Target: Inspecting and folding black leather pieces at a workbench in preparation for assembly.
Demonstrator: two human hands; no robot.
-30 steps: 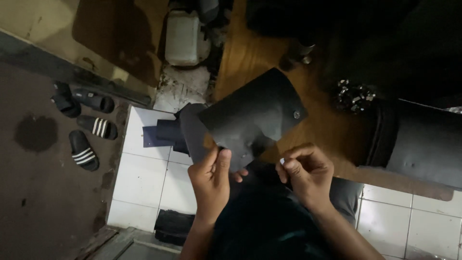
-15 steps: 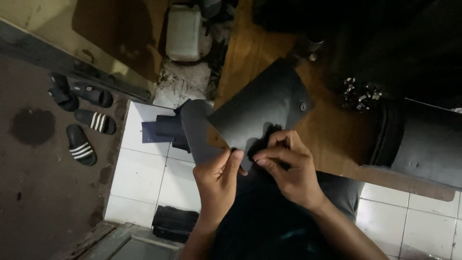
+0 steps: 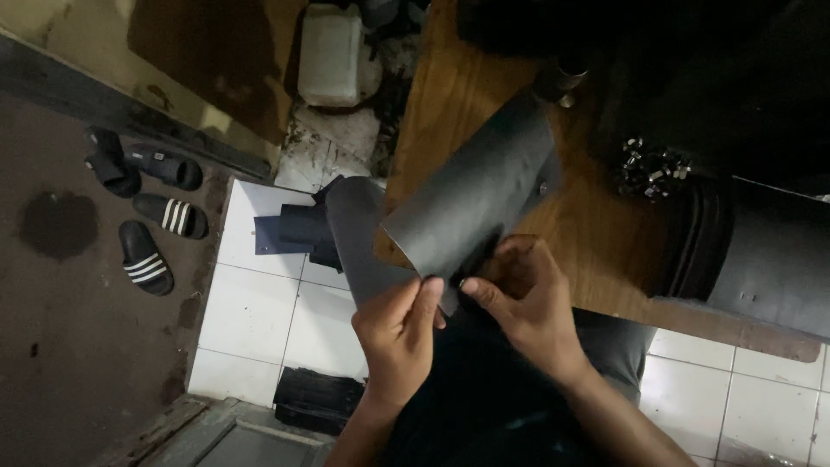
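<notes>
A dark grey sheet of stiff material (image 3: 471,199), curved and bent, is held over the edge of a wooden table (image 3: 596,233). My left hand (image 3: 398,333) pinches its near lower edge between thumb and fingers. My right hand (image 3: 523,298) grips the same edge just to the right, fingertips almost touching the left hand's. A small metal stud sits on the sheet near its far right corner. A second dark strip (image 3: 354,233) hangs down to the left behind the sheet.
A pile of small metal fittings (image 3: 653,169) lies on the table beside a stack of dark sheets (image 3: 761,251). Below are white floor tiles (image 3: 259,311), dark scraps (image 3: 290,233), a white canister (image 3: 328,56) and several sandals (image 3: 147,207) on the dark floor at left.
The sheet has rolled up more steeply and shifted right. My right hand came from the right to the sheet's edge and now pinches it close to my left hand.
</notes>
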